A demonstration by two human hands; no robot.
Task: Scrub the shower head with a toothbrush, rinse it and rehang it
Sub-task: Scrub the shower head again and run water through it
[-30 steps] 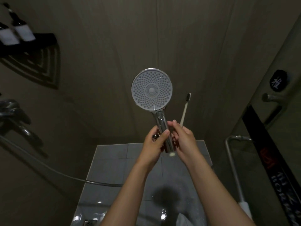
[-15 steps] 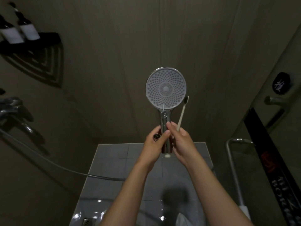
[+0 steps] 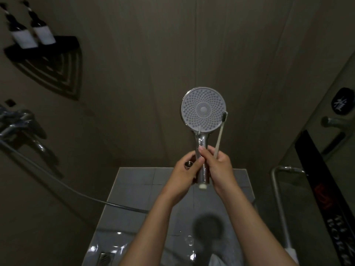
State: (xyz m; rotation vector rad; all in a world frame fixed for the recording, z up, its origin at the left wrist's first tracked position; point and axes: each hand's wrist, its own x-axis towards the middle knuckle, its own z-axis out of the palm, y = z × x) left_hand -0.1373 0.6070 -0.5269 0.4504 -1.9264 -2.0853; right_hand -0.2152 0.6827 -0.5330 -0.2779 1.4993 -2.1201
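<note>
View: head camera, the only one supplied.
Shower head [image 3: 203, 110]: held at centre frame with the nozzle face turned to the camera. Its long axis is upright, disc above and handle running down between the two hands.
Toothbrush [image 3: 220, 134]: held upright just right of the handle, with the bristle end at the lower right rim of the disc. Contact cannot be told.
Key relation: the nozzle face lies straight above the right hand, so that hand is judged the nearer for scrubbing.
Left hand [image 3: 184, 175]: closed round the lower handle from the left — a metal hose nut [image 3: 188, 163] is kept in the same grip.
Right hand [image 3: 221, 169]: closed on the toothbrush stem, fingertips pressed against the handle.
Hose [image 3: 76, 191]: trailed off towards the left of the frame.
</note>
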